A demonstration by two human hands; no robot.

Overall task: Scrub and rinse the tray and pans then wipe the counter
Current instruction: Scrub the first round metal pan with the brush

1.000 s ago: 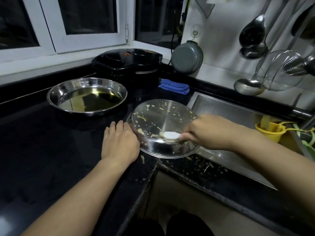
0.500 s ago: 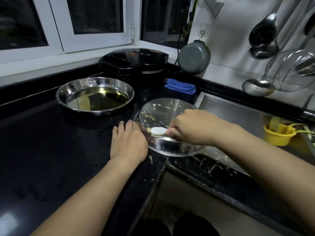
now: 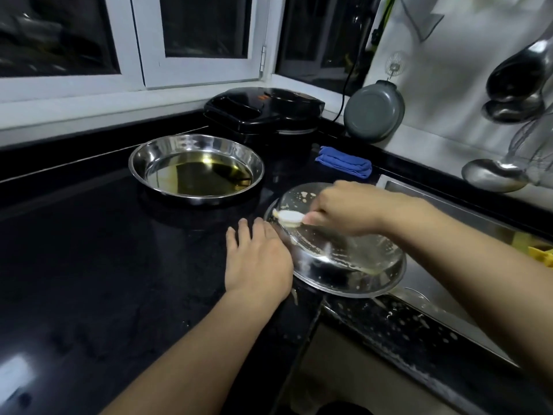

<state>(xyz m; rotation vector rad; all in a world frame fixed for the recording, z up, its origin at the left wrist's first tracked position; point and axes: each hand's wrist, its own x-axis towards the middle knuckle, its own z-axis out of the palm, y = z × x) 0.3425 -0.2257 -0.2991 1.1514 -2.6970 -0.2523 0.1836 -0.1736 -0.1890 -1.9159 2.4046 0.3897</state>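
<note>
Overhanging the counter (image 3: 89,265) corner toward the sink (image 3: 425,283), upturned pan (image 3: 344,265) could tip or skid under scrub pressure. Left hand (image 3: 258,265) lies flat, fingers straight, bracing its rim. Right hand (image 3: 344,209) grips white brush (image 3: 288,217); splatter likely spreads.

A round steel pan (image 3: 344,265), spattered with batter, lies tilted at the black table's (image 3: 89,265) edge by the sink; a second pan (image 3: 196,169), upright behind it, holds yellowish liquid
</note>
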